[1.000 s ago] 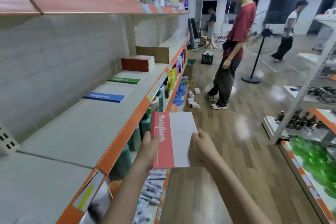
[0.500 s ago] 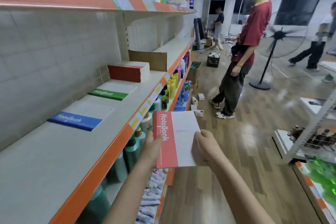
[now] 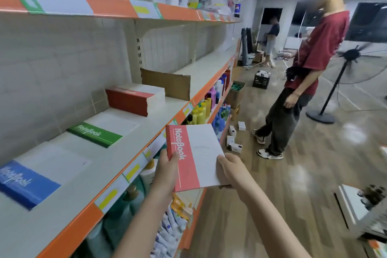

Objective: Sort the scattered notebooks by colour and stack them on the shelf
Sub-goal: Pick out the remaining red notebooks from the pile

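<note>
I hold a red-and-white notebook in both hands, just off the orange front edge of the shelf. My left hand grips its red spine side; my right hand grips its lower right corner. On the shelf lie a blue notebook nearest me, a green notebook beyond it, and a thick stack of red notebooks farther along.
A brown cardboard divider stands on the shelf past the red stack. Bottles fill the lower shelves. A person in a red shirt stands in the aisle to the right, near small boxes on the floor and a standing fan.
The view has moved forward along the shelf; the blue, green and red notebooks now sit nearer and more to the left. Both hands keep their hold on the red notebook.
</note>
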Demonstrator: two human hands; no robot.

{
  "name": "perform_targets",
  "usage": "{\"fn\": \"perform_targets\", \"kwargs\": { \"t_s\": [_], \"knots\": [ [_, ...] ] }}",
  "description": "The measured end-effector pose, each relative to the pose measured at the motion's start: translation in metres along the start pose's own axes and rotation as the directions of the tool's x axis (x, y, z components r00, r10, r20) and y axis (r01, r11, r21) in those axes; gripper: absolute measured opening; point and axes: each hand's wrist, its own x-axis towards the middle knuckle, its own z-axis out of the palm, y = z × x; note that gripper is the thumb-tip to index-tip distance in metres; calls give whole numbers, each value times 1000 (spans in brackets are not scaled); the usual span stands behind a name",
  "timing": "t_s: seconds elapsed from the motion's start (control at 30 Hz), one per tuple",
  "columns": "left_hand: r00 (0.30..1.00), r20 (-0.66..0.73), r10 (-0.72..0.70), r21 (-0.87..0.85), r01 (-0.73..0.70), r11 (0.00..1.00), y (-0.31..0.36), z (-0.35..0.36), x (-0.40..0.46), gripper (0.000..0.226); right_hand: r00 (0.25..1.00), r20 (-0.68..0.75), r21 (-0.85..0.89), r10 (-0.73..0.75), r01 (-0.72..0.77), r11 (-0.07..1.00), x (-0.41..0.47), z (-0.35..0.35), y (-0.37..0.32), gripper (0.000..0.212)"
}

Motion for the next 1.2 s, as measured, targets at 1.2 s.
{"fn": "perform_targets", "kwargs": {
  "t_s": [1.2],
  "knots": [
    [699, -697, 159, 265, 45, 963, 103, -62, 303, 32, 746, 487, -98, -455, 564, 820, 385, 123, -163, 32]
  ]
}}
